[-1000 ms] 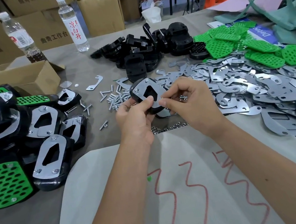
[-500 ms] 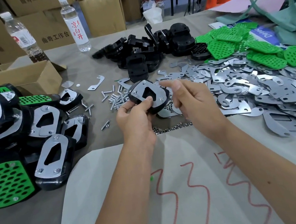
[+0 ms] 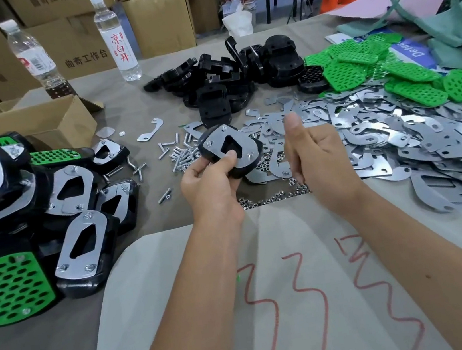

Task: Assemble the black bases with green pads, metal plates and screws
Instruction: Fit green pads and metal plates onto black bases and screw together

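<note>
Resting in the left hand (image 3: 210, 184), the black base (image 3: 230, 151) juts above its grip.

Bottle (image 3: 116, 39), far beyond left fingers: 凉白开
Carton (image 3: 76, 48), behind bottle: 曲奇工作台
Sheet (image 3: 270, 288), below both wrists: red scrawl, unreadable

Assembly workshop — parts heaps (image 3: 382, 134), stacked cartons (image 3: 158, 20)

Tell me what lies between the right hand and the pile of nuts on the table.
Nothing visible. The right hand hangs just above the nuts, its fingers curled and the thumb up, with open air below. Loose metal plates lie beside it to the right, not under it. The left hand holds the black base off to the side.
</note>
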The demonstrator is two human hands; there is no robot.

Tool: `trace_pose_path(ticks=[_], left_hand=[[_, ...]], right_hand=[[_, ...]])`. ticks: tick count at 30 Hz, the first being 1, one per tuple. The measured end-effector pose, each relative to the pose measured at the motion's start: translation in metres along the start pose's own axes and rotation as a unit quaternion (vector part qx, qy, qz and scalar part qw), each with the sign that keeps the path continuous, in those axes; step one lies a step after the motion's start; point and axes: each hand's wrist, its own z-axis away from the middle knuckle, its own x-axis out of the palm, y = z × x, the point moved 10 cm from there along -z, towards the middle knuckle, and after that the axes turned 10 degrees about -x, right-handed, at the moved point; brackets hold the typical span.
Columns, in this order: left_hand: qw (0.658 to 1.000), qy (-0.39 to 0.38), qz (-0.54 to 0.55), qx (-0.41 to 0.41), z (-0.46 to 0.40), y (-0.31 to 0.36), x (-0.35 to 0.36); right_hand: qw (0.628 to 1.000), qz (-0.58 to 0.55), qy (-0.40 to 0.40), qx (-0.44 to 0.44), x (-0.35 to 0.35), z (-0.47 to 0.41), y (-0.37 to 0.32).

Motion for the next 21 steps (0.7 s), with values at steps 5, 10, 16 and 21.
trace_pose_path(ticks=[5,10,16,21], left_hand=[[0.974,-0.005,-0.217,0.068,0.009,0.012,0.011],[0.888,-0.083,-0.401,0.211,0.043,0.021,0.048],[0.837,-0.11,-0.455,0.283,0.053,0.024,0.058],[0.831,-0.119,-0.465,0.28,0.048,0.026,0.057]], right_hand=[[0.986,0.141,0.018,-0.089,-0.01,-0.008,-0.01],[0.947,0.293,-0.046,-0.121,-0.006,-0.014,-0.004],[0.937,0.297,-0.118,-0.141,0.007,-0.014,-0.008],[0.932,0.298,-0.136,-0.155,0.01,-0.012,-0.015]])
